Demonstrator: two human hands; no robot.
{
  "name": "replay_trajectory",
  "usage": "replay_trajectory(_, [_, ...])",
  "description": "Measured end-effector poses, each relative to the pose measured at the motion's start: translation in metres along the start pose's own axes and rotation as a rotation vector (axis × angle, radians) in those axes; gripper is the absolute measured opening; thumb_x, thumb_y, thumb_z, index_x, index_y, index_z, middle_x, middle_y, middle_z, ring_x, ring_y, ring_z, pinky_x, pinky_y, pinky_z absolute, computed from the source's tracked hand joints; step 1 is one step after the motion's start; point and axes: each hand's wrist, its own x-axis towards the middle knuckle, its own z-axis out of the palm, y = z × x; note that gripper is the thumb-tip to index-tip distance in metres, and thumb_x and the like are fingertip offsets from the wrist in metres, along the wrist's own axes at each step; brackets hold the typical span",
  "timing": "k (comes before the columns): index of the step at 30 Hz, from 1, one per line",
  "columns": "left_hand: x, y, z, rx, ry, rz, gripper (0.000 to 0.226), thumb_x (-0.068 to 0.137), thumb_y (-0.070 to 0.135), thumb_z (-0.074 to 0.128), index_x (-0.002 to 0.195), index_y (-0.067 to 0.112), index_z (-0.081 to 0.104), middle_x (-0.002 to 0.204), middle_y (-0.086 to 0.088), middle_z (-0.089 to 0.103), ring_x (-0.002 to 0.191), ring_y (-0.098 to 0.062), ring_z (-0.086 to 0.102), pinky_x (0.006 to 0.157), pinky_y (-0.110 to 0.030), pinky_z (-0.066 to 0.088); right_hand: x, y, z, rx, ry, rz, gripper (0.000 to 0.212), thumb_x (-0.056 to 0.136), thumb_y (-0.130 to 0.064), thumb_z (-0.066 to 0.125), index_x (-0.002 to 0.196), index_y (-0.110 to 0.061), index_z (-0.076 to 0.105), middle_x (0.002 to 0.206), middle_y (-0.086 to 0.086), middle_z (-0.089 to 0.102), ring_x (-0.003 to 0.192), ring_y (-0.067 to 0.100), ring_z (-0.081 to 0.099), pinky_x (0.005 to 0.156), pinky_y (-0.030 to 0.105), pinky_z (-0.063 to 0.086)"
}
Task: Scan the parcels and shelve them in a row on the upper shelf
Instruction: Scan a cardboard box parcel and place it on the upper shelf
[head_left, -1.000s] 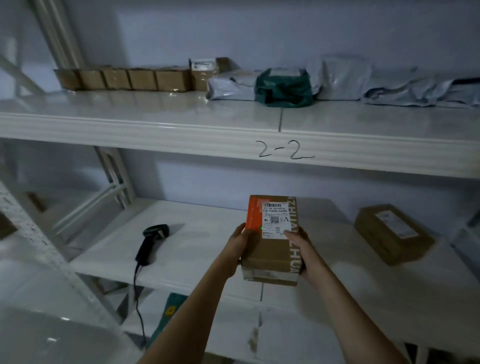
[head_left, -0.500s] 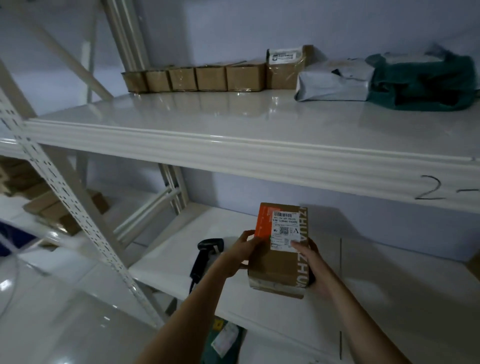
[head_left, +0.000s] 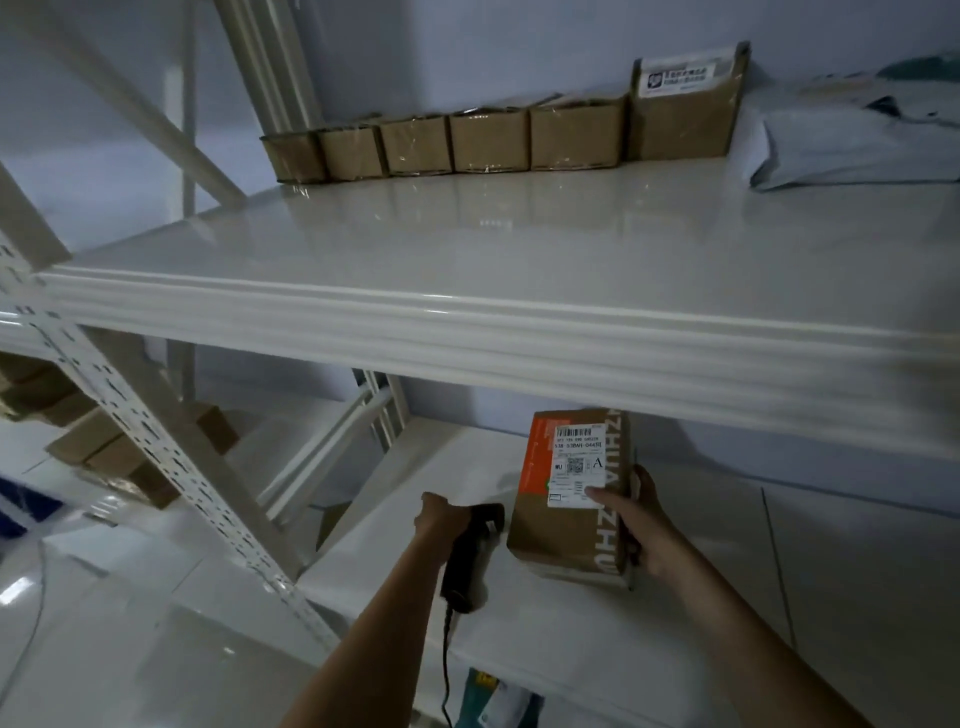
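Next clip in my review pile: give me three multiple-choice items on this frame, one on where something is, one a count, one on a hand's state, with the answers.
1. Where is the parcel with the orange stripe?
A. on the upper shelf
B. held above the lower shelf
C. on the floor

2. How many brown boxes stand in the row on the upper shelf?
A. three
B. six
C. nine

3. What is the left hand doing?
A. gripping the scanner
B. resting flat and empty
C. holding the parcel

Answers: 1 B, the right hand holds the parcel over the lower shelf. 2 B, the row of boxes on the upper shelf counts five small and one taller. 3 A, the left hand curls round the scanner.
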Motion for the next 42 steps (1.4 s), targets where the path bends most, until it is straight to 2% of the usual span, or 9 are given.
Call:
replay_trajectory(12, [0.039, -0.045, 0.006, 0.216, -0.329, 0.11, 0.047, 0.082, 0.015, 0.073, 0.119, -0.004, 0.051, 0.117, -0.02, 0.059, 0.112, -0.034, 0.06, 0.091, -0.038, 0.053, -0.045, 0.035, 0.05, 0.039, 0.319, -0.05, 0.082, 0.075, -0.012, 0.085, 0.14, -0.022, 0.037, 0.123, 0.009, 0.066, 0.097, 0.024, 0.07, 0.066, 0.035, 0.06])
replay_trajectory(18, [0.033, -0.034, -0.011, -0.047, -0.369, 0.301, 0.007, 0.076, -0.007, 0.063, 0.083, -0.003, 0.062, 0.076, -0.018, 0.061, 0.066, -0.027, 0.058, 0.064, -0.037, 0.045, -0.067, 0.043, 0.063, 0.055, 0.448, 0.002, 0.105, 0.073, -0.01, 0.086, 0.15, -0.031, 0.016, 0.126, 0.01, 0.061, 0.099, 0.028, 0.067, 0.067, 0.037, 0.057])
replay_trajectory(23, [-0.003, 0.01, -0.042, -0.226, -0.47, 0.452, 0.018, 0.083, -0.006, 0.058, 0.099, 0.002, 0.063, 0.078, -0.012, 0.061, 0.063, -0.02, 0.055, 0.058, -0.029, 0.046, -0.077, 0.036, 0.068, -0.099, 0.544, -0.027, 0.124, 0.047, -0.051, 0.097, 0.142, -0.045, 0.018, 0.131, 0.004, 0.057, 0.115, 0.03, 0.061, 0.085, 0.055, 0.059])
replay_trajectory(27, [-0.032, 0.035, -0.048, -0.276, -0.62, 0.376, 0.008, 0.088, 0.008, 0.061, 0.092, 0.002, 0.063, 0.067, -0.011, 0.054, 0.054, -0.021, 0.051, 0.053, -0.029, 0.045, -0.101, 0.021, 0.086, -0.12, 0.461, -0.066, 0.042, 0.081, -0.023, 0.083, 0.094, -0.028, 0.043, 0.113, 0.001, 0.059, 0.109, 0.024, 0.058, 0.085, 0.035, 0.054])
replay_trajectory(29, [-0.045, 0.046, -0.045, -0.249, -0.598, 0.421, 0.01, 0.086, 0.013, 0.063, 0.09, 0.004, 0.067, 0.065, -0.009, 0.057, 0.051, -0.02, 0.052, 0.052, -0.029, 0.045, -0.114, 0.012, 0.094, -0.118, 0.455, -0.105, 0.039, 0.086, -0.009, 0.076, 0.09, -0.029, 0.043, 0.101, -0.007, 0.061, 0.101, 0.019, 0.058, 0.094, 0.038, 0.05])
replay_trajectory(33, [-0.066, 0.058, -0.039, -0.158, -0.563, 0.575, 0.03, 0.069, 0.038, 0.067, 0.076, 0.009, 0.067, 0.059, -0.008, 0.059, 0.053, -0.023, 0.053, 0.058, -0.035, 0.046, -0.091, 0.032, 0.076, -0.151, 0.453, -0.142, 0.117, 0.07, -0.02, 0.091, 0.149, -0.045, 0.009, 0.112, -0.008, 0.068, 0.114, 0.017, 0.063, 0.102, 0.043, 0.051])
replay_trajectory(35, [-0.075, 0.061, -0.039, -0.078, -0.571, 0.634, 0.046, 0.067, 0.047, 0.066, 0.079, 0.002, 0.069, 0.057, -0.011, 0.059, 0.052, -0.024, 0.053, 0.054, -0.032, 0.047, -0.091, 0.031, 0.077, -0.192, 0.501, -0.122, 0.119, 0.06, -0.033, 0.095, 0.142, -0.06, 0.013, 0.124, -0.001, 0.065, 0.121, 0.022, 0.06, 0.101, 0.044, 0.052])
replay_trajectory(38, [-0.085, 0.065, -0.038, -0.032, -0.528, 0.677, 0.052, 0.069, 0.048, 0.065, 0.082, -0.002, 0.069, 0.057, -0.01, 0.061, 0.051, -0.025, 0.056, 0.055, -0.033, 0.049, -0.094, 0.028, 0.074, -0.205, 0.535, -0.101, 0.075, 0.066, -0.035, 0.092, 0.109, -0.061, 0.037, 0.137, 0.01, 0.054, 0.125, 0.028, 0.055, 0.102, 0.044, 0.052])
replay_trajectory(42, [-0.092, 0.067, -0.035, -0.039, -0.496, 0.709, 0.046, 0.075, 0.046, 0.067, 0.085, 0.001, 0.071, 0.066, -0.016, 0.068, 0.056, -0.024, 0.061, 0.055, -0.033, 0.051, -0.079, 0.041, 0.055, -0.223, 0.572, -0.141, 0.136, 0.038, -0.053, 0.095, 0.128, -0.08, -0.003, 0.132, 0.01, 0.054, 0.12, 0.028, 0.056, 0.098, 0.046, 0.054])
